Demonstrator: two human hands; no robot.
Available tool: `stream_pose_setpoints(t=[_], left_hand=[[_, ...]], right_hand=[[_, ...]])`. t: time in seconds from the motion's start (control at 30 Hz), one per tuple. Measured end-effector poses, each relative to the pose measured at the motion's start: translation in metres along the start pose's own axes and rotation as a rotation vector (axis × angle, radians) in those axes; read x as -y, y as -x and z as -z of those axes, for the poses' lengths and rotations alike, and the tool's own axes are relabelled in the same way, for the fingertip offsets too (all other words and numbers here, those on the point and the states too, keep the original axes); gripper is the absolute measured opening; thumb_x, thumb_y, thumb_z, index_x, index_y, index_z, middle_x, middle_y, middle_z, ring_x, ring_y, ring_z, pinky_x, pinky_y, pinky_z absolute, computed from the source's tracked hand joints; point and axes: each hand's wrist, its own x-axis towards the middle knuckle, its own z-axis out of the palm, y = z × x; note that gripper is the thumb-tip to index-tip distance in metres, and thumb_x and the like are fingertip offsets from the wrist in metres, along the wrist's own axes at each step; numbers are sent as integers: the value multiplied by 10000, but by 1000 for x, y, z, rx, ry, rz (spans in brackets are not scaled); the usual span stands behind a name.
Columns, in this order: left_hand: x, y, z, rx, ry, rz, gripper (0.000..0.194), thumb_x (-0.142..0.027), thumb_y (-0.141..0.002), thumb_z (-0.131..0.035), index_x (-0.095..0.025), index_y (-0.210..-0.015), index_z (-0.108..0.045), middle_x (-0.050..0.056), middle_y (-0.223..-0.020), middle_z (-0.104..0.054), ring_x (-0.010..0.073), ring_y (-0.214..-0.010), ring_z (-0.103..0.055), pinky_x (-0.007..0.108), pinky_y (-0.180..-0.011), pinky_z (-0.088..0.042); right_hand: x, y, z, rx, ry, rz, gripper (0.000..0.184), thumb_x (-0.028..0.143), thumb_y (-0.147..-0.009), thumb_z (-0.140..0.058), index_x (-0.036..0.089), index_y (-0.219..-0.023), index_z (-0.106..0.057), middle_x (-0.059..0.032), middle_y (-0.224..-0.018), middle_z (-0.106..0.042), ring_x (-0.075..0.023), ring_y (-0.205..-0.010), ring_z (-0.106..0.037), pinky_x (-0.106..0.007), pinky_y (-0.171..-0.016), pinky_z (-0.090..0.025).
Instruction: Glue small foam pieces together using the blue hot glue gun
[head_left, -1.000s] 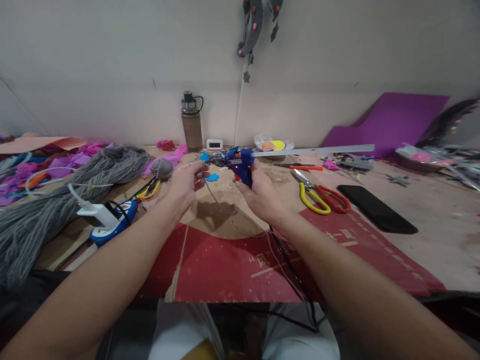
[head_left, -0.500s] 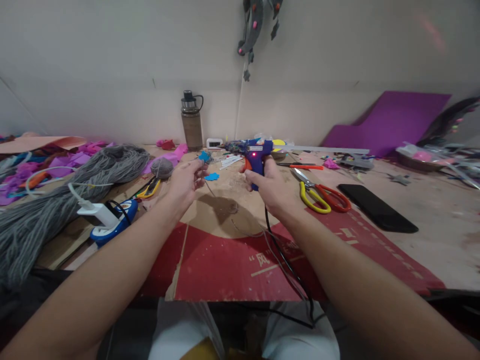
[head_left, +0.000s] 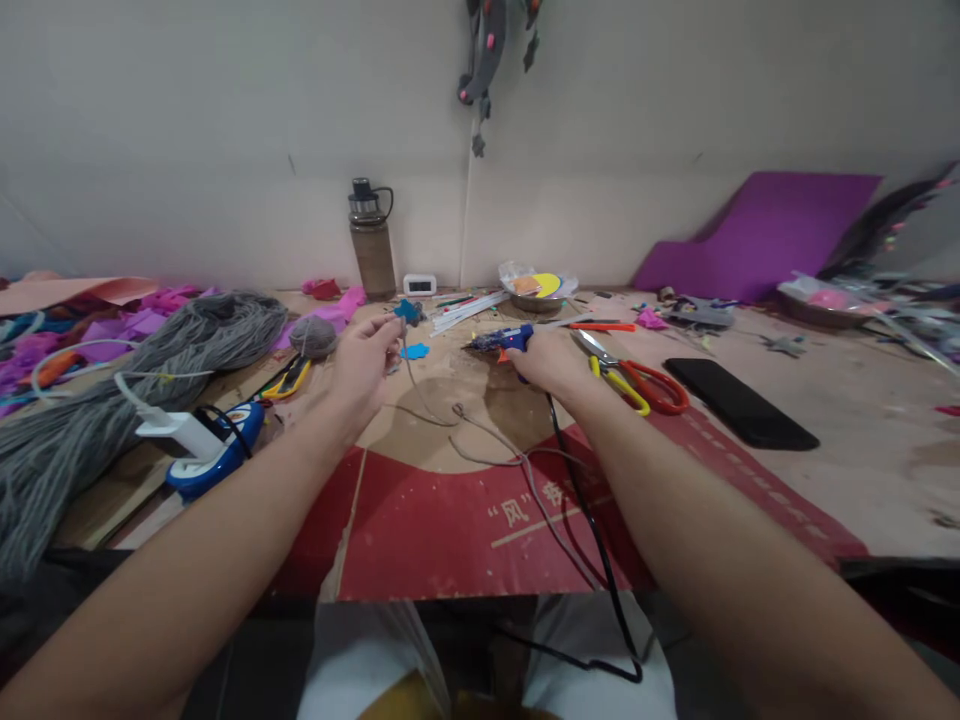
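My left hand (head_left: pixel 365 362) is raised over the table, fingers pinched on a grey cord (head_left: pixel 427 408) with a small blue felt piece (head_left: pixel 408 311) at its top. The cord trails down and loops across the cardboard. My right hand (head_left: pixel 549 362) is closed round the handle of a blue hot glue gun (head_left: pixel 501 341), which lies low on the table with its nozzle pointing left. Its black cable (head_left: pixel 592 530) runs back toward me. A second blue felt piece (head_left: pixel 414 351) lies on the cardboard between my hands.
Red cardboard (head_left: pixel 450 520) covers the table front. Grey yarn (head_left: pixel 135 375) and a white charger (head_left: pixel 176 430) sit at left. Scissors (head_left: pixel 634 375) and a black phone (head_left: pixel 739 405) lie at right. A bottle (head_left: pixel 371 240), glue sticks (head_left: pixel 465 312) and purple foam (head_left: pixel 757 235) stand at the back.
My right hand has lowered the glue gun from an upright hold down onto the table. My left hand stays raised with the cord and blue piece. The camera has shifted slightly.
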Motion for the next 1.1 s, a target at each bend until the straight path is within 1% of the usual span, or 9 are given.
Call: stream_pose_setpoints(t=[0.07, 0.13, 0.23, 0.4, 0.5, 0.63, 0.73, 0.87, 1.1], left_hand=[[1, 1, -1, -3, -40, -46, 73, -183, -669, -686, -169, -712, -629, -44, -616, -517, 50, -499, -412, 179, -461, -298], [3, 2, -2, 8, -83, -110, 60, -184, -680, -684, -174, -724, -645, -47, -609, -521, 56, -507, -417, 184, -479, -314], [6, 5, -3, 15, -162, -220, 46, -192, -693, -688, -182, -729, -662, -41, -625, -554, 68, -542, -452, 186, -526, -357], [3, 13, -6, 13, -341, -332, 19, -194, -707, -676, -184, -722, -669, -13, -706, -626, 103, -660, -551, 201, -639, -430], [0, 17, -8, 19, -386, -341, 20, -202, -717, -670, -186, -728, -672, -10, -702, -629, 111, -649, -553, 214, -636, -439], [0, 17, -11, -22, -347, -344, 28, -180, -692, -694, -183, -691, -666, -12, -690, -619, 105, -660, -542, 212, -656, -432], [3, 17, -14, 5, -272, -270, 30, -191, -707, -690, -182, -714, -662, -21, -651, -583, 92, -594, -486, 210, -580, -392], [3, 21, -18, 10, -205, -145, 46, -192, -703, -689, -179, -703, -645, -30, -604, -540, 81, -525, -415, 222, -508, -329], [-1, 26, -23, -8, -128, -73, 73, -171, -699, -687, -174, -678, -617, -33, -601, -520, 74, -525, -424, 217, -508, -330]], right_hand=[[8, 7, 4, -117, 155, 47, 257, 246, -684, -687, 223, -590, -449, -137, -777, -603, -333, -971, -601, -485, -880, -433], [24, 17, 3, -145, 103, 101, 178, 280, -741, -631, 212, -684, -476, -129, -871, -602, -296, -962, -587, -476, -891, -430], [53, 36, -12, 11, -294, 110, 147, 320, -789, -566, 219, -778, -460, -38, -797, -579, -198, -788, -573, -394, -796, -469], [83, 55, -41, 289, -1099, -11, 393, 320, -673, -705, 230, -911, -405, -6, -900, -619, -164, -890, -623, -354, -861, -483], [88, 59, -42, 382, -1299, -89, 479, 268, -649, -742, 239, -952, -372, 30, -834, -605, -144, -789, -639, -342, -816, -508], [88, 60, -34, 372, -1227, -151, 463, 286, -675, -735, 248, -965, -376, 91, -710, -504, -86, -575, -507, -266, -613, -485], [84, 58, -33, 228, -1007, -72, 336, 317, -713, -691, 244, -914, -432, 81, -711, -468, -86, -587, -448, -218, -514, -387], [79, 53, -32, 77, -758, 106, 100, 279, -783, -602, 210, -788, -529, 44, -714, -510, -100, -646, -445, -241, -581, -377], [84, 54, -27, 9, -648, 150, 181, 282, -802, -593, 198, -654, -534, 38, -637, -515, -112, -629, -441, -268, -615, -357]])
